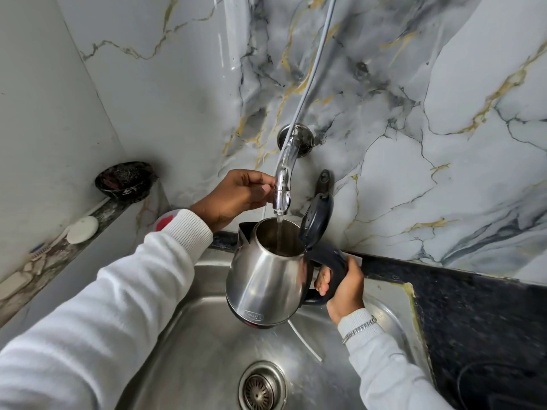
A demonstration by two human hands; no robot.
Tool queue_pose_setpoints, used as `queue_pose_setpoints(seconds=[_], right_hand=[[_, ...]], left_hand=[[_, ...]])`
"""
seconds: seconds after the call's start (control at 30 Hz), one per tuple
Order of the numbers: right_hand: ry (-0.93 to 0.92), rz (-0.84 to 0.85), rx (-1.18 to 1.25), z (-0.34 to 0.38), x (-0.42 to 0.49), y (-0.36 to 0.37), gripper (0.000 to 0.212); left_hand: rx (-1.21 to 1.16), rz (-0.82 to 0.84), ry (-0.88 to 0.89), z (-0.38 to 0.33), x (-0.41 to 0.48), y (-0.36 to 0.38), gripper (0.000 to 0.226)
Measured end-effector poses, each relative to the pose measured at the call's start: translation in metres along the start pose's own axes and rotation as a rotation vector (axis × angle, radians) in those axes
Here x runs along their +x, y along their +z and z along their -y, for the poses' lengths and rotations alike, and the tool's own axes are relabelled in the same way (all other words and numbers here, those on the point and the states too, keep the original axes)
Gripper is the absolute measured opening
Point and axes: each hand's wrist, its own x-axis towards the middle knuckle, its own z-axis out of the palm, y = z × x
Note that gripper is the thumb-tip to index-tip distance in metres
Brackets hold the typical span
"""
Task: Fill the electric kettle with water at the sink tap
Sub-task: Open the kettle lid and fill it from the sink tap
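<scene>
Right hand (344, 287) wraps the kettle (266, 273) handle; left hand (233, 196) fingers pinch the tap (282, 184).

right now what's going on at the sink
A person is filling a steel electric kettle at the tap. The right hand holds the kettle by its dark handle over the sink, lid flipped open. The left hand is at the spout, and a thin stream of water runs into the kettle's mouth.
</scene>
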Motion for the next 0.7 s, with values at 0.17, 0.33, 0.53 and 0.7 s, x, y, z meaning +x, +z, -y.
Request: queue_pose_setpoints(seconds=[0.17,0.33,0.53,0.7], right_hand=[[-0.016,0.002,-0.006,0.001,0.0,0.0,0.058],[-0.009,0.008,-0.021,-0.001,0.0,-0.002,0.057],[-0.01,0.009,-0.04,-0.002,-0.002,0.0,0.057],[-0.012,0.016,-0.031,-0.002,-0.003,0.001,0.056]], left_hand=[[0.001,-0.009,0.008,-0.001,-0.001,0.001,0.033],[-0.023,0.043,-0.027,-0.005,-0.006,-0.003,0.023],[0.016,0.057,-0.063,-0.009,-0.008,-0.003,0.019],[0.068,-0.009,-0.104,-0.012,-0.011,0.004,0.025]])
